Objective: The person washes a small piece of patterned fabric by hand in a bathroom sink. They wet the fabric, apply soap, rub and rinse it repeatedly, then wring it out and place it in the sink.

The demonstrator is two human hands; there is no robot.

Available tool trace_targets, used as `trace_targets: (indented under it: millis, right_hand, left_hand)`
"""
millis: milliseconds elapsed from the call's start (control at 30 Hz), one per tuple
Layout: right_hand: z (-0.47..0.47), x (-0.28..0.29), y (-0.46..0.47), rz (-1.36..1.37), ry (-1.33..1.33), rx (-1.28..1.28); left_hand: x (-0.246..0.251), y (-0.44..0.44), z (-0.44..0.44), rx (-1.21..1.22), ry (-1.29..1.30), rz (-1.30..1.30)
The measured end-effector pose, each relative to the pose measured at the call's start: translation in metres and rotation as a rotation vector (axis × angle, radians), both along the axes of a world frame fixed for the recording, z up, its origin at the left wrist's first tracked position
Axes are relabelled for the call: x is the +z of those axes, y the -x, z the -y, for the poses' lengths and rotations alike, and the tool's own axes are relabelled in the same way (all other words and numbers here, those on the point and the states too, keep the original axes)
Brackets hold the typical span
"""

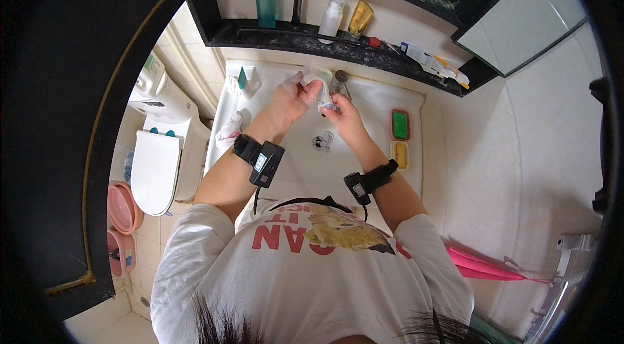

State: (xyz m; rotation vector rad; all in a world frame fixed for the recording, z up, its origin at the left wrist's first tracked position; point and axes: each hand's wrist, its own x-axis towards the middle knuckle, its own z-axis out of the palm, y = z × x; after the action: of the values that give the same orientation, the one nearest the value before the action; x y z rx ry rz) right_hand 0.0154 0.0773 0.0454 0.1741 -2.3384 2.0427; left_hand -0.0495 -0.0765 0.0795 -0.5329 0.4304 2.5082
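A wet white cloth item [318,73], perhaps a sock, is stretched between my two hands over the back of the white washbasin [302,173]. My left hand [292,95] grips one part of it, with whitish suds on the fingers. On the other side, my right hand [345,117] pinches its lower end. Just behind my right hand stands the metal faucet [341,76], partly hidden by that hand and the cloth. Below both hands, the drain [319,143] shows with clear water or bubbles beside it.
Another bunched white cloth [230,132] lies on the basin's left rim. Green soap [400,124] and yellow soap [401,155] sit in dishes at right. A black shelf [292,36] with bottles overhangs the back. A toilet [156,168] and pink basins [124,207] stand left.
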Motion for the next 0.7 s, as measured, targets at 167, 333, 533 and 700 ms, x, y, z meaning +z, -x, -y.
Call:
trace_targets:
  millis: [167, 333, 533, 700]
  right_hand:
    - [-0.007, 0.021, -0.005, 0.117, 0.000, -0.041]
    - [-0.011, 0.023, -0.003, 0.161, 0.098, 0.051]
    - [-0.011, 0.033, -0.009, 0.324, 0.126, 0.102]
    - [-0.024, -0.001, -0.005, -0.011, -0.197, -0.087]
  left_hand:
    - [0.000, -0.009, 0.008, -0.072, 0.164, -0.074]
    - [-0.008, -0.022, 0.008, -0.414, 0.368, -0.378]
    - [-0.008, -0.032, 0.002, -0.476, 0.776, -0.550]
    - [-0.011, -0.029, 0.002, -0.484, 1.209, -0.778]
